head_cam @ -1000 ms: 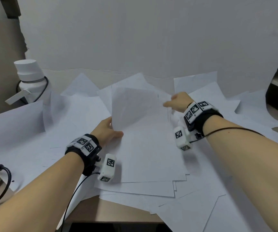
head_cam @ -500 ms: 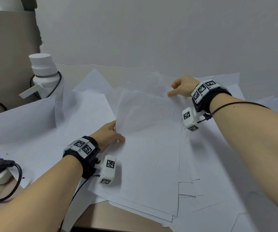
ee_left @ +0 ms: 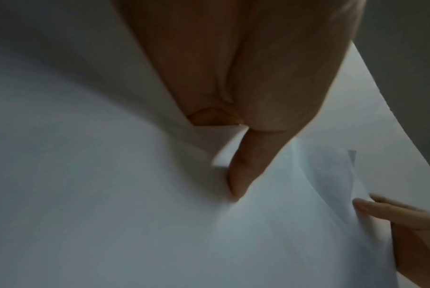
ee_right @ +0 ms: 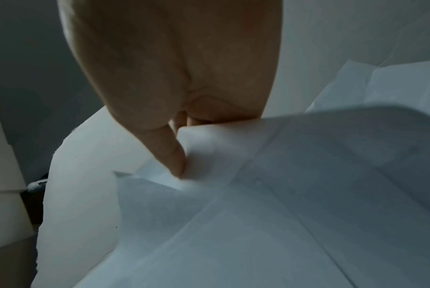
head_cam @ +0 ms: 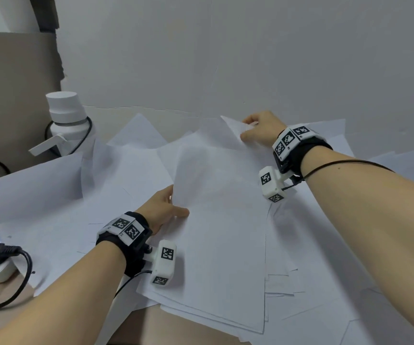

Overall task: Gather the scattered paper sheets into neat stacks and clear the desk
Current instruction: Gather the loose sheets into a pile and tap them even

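Sheets (head_cam: 221, 220) are lying mid-bench, partly gathered, and I am pinching the top one's left edge with my left hand (head_cam: 162, 210) and its far corner with my right hand (head_cam: 260, 130), judging I should be drawing it taut and level before squaring it onto the pile.

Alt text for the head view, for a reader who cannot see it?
Both hands hold a white paper sheet above scattered white sheets on a desk: left hand at its left edge, right hand pinching its far corner. A white lidded bottle stands far left.
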`<state>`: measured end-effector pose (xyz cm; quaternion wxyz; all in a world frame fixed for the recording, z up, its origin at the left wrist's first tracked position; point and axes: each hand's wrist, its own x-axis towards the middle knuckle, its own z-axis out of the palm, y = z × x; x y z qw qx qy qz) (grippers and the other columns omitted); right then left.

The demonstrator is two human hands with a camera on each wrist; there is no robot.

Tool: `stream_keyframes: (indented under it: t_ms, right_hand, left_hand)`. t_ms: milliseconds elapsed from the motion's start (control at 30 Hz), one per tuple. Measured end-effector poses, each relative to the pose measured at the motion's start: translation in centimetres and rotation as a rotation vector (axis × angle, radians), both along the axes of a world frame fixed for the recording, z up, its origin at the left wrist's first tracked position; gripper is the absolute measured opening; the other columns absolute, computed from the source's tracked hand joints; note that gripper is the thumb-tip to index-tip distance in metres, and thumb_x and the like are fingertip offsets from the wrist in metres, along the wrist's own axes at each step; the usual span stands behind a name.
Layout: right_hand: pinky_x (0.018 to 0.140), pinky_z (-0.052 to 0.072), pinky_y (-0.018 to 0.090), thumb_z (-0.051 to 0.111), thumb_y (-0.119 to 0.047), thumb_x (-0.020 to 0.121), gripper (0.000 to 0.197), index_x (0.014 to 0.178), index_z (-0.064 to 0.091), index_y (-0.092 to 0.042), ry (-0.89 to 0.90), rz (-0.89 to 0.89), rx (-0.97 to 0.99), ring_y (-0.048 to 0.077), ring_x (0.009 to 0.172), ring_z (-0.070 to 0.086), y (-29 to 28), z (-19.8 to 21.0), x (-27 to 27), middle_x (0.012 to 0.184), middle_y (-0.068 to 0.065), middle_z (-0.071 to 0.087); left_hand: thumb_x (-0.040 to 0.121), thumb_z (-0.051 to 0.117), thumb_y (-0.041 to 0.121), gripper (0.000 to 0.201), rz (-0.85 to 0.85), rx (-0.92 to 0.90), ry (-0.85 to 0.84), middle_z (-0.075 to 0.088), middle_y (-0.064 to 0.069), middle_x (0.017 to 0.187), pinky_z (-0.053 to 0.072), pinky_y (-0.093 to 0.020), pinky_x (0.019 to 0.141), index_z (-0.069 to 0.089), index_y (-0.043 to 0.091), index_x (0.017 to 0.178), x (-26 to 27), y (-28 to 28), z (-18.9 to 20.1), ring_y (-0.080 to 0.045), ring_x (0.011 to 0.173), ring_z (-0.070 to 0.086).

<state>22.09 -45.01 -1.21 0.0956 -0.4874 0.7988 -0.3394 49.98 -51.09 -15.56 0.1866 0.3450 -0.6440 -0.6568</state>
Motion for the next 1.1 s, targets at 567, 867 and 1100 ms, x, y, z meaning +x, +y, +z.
stream_keyframes:
  t_ms: [567,867,1100]
  right_hand:
    - [0.082,0.048,0.036,0.061,-0.019,0.086,0.026,0.063,0.05,-0.013,0.347,-0.094,0.034,0.033,0.082,0.057,0.4,0.0,2.4,0.074,0.007,0.057]
    - [0.064,0.035,0.036,0.042,-0.02,0.099,0.017,0.088,0.051,-0.01,0.558,-0.326,-0.33,0.034,0.076,0.047,2.6,4.9,3.3,0.082,0.01,0.053]
    - [0.065,0.03,0.036,0.039,-0.017,0.099,0.013,0.086,0.04,-0.017,0.672,-0.314,-0.423,0.034,0.077,0.041,7.6,8.0,3.7,0.082,0.007,0.049]
  left_hand:
    - [0.084,0.065,-0.014,0.044,0.063,0.034,-0.06,0.073,-0.021,0.111,0.056,-0.055,0.093,0.062,0.006,0.123,0.4,1.2,0.6,-0.045,0.103,0.069]
    - [0.079,0.077,-0.004,0.024,0.178,0.056,-0.2,0.074,-0.016,0.098,0.059,-0.037,0.082,0.069,0.003,0.1,-1.7,0.7,-0.1,-0.032,0.085,0.07]
    - [0.065,0.079,0.004,0.052,0.303,0.203,-0.181,0.069,-0.021,0.108,0.053,-0.063,0.091,0.057,0.001,0.112,-4.1,-2.4,-3.8,-0.043,0.099,0.068]
